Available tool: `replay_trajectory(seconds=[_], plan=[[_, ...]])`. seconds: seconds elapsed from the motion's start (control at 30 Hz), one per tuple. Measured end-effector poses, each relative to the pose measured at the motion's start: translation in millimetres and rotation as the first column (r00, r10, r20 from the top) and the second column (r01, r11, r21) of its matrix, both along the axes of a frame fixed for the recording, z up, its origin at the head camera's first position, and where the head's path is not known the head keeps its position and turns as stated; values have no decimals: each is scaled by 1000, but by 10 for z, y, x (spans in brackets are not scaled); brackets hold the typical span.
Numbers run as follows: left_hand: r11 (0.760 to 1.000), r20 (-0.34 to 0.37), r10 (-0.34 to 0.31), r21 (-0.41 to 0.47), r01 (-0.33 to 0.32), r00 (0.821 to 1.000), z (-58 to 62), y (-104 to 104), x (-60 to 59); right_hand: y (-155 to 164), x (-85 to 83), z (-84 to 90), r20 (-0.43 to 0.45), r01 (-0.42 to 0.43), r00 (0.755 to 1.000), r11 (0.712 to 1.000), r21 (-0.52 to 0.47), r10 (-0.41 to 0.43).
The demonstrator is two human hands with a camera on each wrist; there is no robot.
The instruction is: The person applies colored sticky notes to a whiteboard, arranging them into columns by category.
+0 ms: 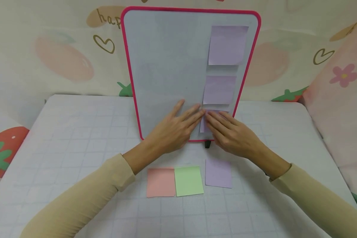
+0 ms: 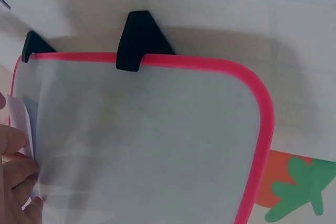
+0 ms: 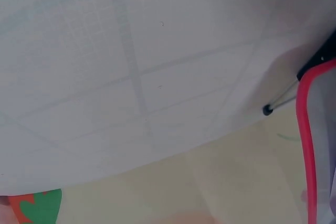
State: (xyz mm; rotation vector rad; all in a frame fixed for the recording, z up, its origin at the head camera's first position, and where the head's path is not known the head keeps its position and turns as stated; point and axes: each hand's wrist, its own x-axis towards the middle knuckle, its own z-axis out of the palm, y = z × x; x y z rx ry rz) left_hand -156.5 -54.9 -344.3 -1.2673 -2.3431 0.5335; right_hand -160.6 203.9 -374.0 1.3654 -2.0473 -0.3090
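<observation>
A whiteboard (image 1: 169, 62) with a pink frame stands upright on the table. Two lilac sticky notes, an upper one (image 1: 227, 46) and a middle one (image 1: 219, 90), are stuck down its right side. Below them is a third lilac note (image 1: 203, 127), mostly hidden by the hands. My left hand (image 1: 175, 129) lies against the board with fingers extended and spread, fingertips at this note's left edge. My right hand (image 1: 233, 134) presses the note's face with nearly straight fingers. In the left wrist view the note (image 2: 20, 121) appears almost edge-on, beside fingers (image 2: 18, 174).
On the table before the board lie a pink note (image 1: 161, 182), a green note (image 1: 188, 180) and another lilac note (image 1: 218, 173). Black feet (image 2: 139, 40) hold the board's bottom edge. A patterned cloth (image 1: 62, 59) hangs behind the table.
</observation>
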Motion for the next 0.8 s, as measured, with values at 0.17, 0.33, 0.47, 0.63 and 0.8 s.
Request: replay_trajectory(seconds=[0.17, 0.33, 0.47, 0.63, 0.8], plan=[[1000, -1, 2, 5, -2, 1000, -2, -4, 0, 19, 0, -8, -9, 22, 1000, 1000, 9, -22], [1000, 17, 2, 13, -2, 1000, -5, -8, -8, 73, -4, -13, -16, 48, 999, 999, -25, -48], [1000, 32, 1, 16, -2, 1000, 0, -14, -15, 132, -1, -14, -16, 54, 998, 997, -50, -55], [1000, 32, 0, 18, -1, 999, 1, -13, -20, 235, 9, -22, -6, 47, 999, 996, -74, -47], [1000, 30, -1, 16, 0, 1000, -2, -10, -18, 336, 17, -37, 22, 30, 999, 992, -119, -28]])
